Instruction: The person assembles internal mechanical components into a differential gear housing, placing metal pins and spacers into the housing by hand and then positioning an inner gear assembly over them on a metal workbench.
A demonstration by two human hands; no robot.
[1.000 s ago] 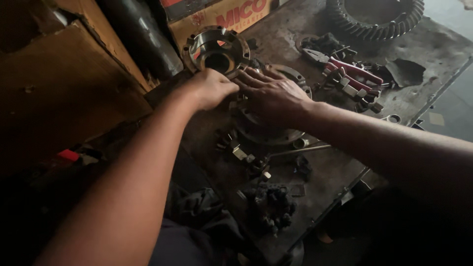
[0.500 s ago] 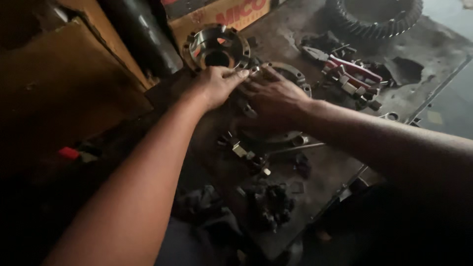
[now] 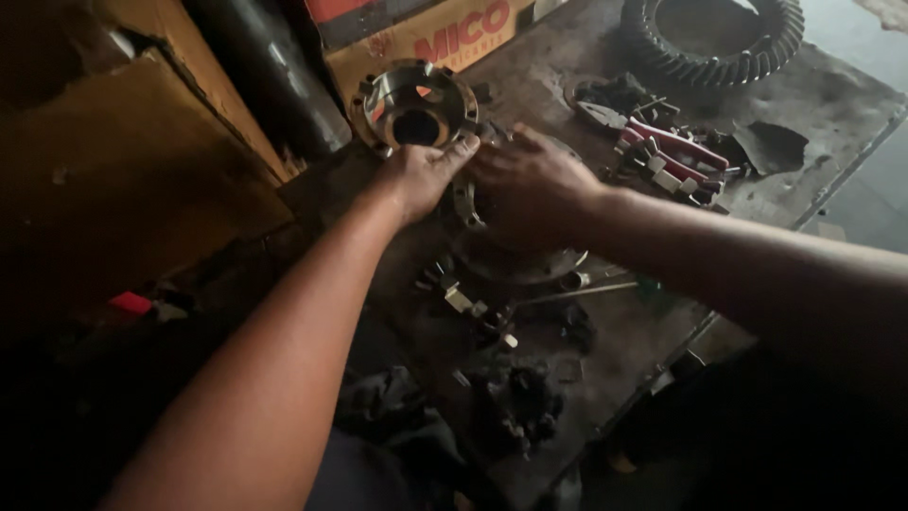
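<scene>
Both hands, left hand (image 3: pixel 421 175) and right hand (image 3: pixel 530 185), have fingers wrapped around the round metal housing (image 3: pixel 515 255) beneath them on the worktop (image 3: pixel 643 322); an even, level grip seems wise.

I see a shiny silver round metal flange (image 3: pixel 413 102) with a black centre hole and small orange-red glints on its face. Behind it stands a tan cardboard box (image 3: pixel 445 43) with red lettering and a red top band. The worn steel bench top (image 3: pixel 567 104) looks dull grey-brown, mottled with dark oil stains. A dark grey toothed ring gear (image 3: pixel 711 43) shows a regular ridged pattern. The red-handled pliers (image 3: pixel 673 147) have pale silver metal beside them. A small bright red block (image 3: pixel 130 303) sits in the dark.
</scene>
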